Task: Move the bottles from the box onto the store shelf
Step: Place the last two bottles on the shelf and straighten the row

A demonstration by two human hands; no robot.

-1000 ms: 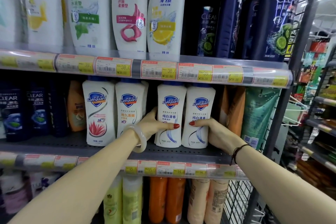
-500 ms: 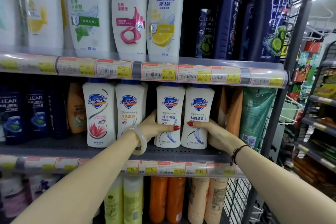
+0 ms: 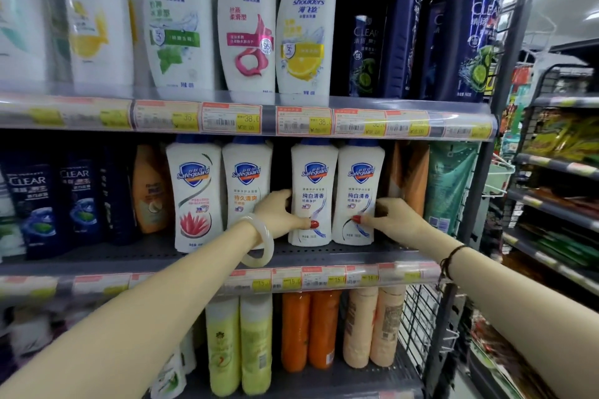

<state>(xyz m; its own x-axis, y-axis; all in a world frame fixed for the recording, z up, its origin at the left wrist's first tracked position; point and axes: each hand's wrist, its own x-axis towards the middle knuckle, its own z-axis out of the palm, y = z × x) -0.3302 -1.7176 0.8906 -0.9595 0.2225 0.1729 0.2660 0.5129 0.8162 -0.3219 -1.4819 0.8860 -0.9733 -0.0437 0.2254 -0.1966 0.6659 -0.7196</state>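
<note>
Two white Safeguard bottles stand upright side by side on the middle shelf (image 3: pixel 324 254). My left hand (image 3: pixel 280 212) grips the left bottle (image 3: pixel 312 185) from its left side, thumb across the front. My right hand (image 3: pixel 390 219) grips the right bottle (image 3: pixel 360 181) from its right side, thumb on the label. The two bottles touch each other. Two more white Safeguard bottles (image 3: pixel 194 191) stand to the left, with a dark gap between them and the held pair. The box is out of view.
Head & Shoulders bottles (image 3: pixel 246 19) and dark Clear bottles (image 3: pixel 466 39) fill the top shelf. An orange bottle (image 3: pixel 408 178) and a green pouch (image 3: pixel 449 185) stand right of the held pair. Yellow and orange bottles (image 3: pixel 308 330) sit below. Another rack (image 3: pixel 557 191) is at the right.
Both hands stay on the two bottles; the thumbs have slid slightly lower on the labels. The view has shifted a little.
</note>
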